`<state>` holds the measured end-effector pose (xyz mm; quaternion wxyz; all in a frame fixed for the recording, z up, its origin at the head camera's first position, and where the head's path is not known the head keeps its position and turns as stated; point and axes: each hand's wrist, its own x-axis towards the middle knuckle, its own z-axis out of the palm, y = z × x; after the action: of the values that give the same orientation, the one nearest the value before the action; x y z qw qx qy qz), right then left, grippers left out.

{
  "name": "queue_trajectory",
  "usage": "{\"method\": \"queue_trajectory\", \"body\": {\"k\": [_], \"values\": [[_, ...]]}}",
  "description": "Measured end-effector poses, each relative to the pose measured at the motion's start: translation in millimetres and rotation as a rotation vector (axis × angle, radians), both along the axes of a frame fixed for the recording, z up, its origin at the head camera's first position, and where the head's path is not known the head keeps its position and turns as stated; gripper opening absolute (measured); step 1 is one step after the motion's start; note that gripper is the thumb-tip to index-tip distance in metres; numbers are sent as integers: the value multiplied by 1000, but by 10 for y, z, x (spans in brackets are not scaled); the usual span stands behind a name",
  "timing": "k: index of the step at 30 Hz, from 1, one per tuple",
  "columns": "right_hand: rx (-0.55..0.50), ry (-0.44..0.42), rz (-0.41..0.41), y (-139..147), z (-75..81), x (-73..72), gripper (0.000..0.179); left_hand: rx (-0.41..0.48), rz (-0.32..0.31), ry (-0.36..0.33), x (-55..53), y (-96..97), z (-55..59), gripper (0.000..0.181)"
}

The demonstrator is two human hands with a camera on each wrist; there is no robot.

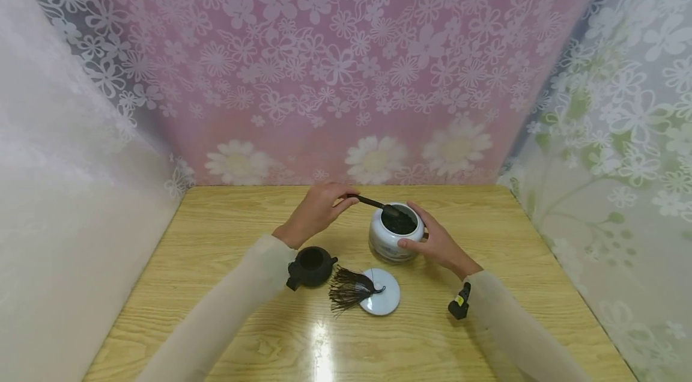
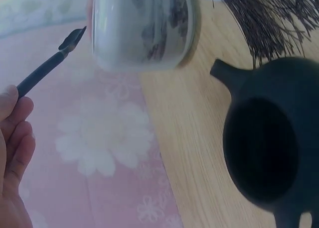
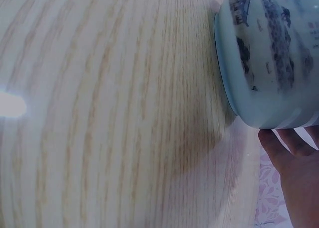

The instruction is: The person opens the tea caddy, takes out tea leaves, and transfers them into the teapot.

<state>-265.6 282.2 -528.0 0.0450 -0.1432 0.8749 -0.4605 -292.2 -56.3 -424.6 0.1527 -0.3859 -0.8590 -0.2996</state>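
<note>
My left hand (image 1: pixel 318 212) pinches the dark handle of a small scoop (image 1: pixel 369 200) between thumb and fingers. The scoop's bowl (image 2: pixel 73 39) reaches over the mouth of a white jar (image 1: pixel 390 247), which is filled with dark loose bits like tea leaves (image 1: pixel 400 224). Dark painted patterns mark the jar's side. With thumb at the front of its rim and fingers behind, my right hand (image 1: pixel 439 242) holds the upright jar on the table. A black teapot (image 1: pixel 316 275) without a lid stands under my left wrist, its opening facing up.
In front of the jar lies a round white lid (image 1: pixel 387 304), with a dark brown tassel (image 1: pixel 348 289) spread partly across it. The wooden table (image 1: pixel 227 220) meets a pink flowered backdrop (image 1: pixel 324 69) at its far edge. A small black device (image 1: pixel 459 305) hangs at my right wrist.
</note>
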Motion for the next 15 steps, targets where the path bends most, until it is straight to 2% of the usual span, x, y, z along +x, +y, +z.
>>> {"method": "queue_trajectory", "body": {"k": [10, 15], "values": [[-13, -15, 2, -24, 4, -9, 106, -173, -16, 142, 77, 285, -30, 23], [-22, -17, 3, -11, -7, -9, 105, -249, -7, 181, 103, 428, -83, 21]]}}
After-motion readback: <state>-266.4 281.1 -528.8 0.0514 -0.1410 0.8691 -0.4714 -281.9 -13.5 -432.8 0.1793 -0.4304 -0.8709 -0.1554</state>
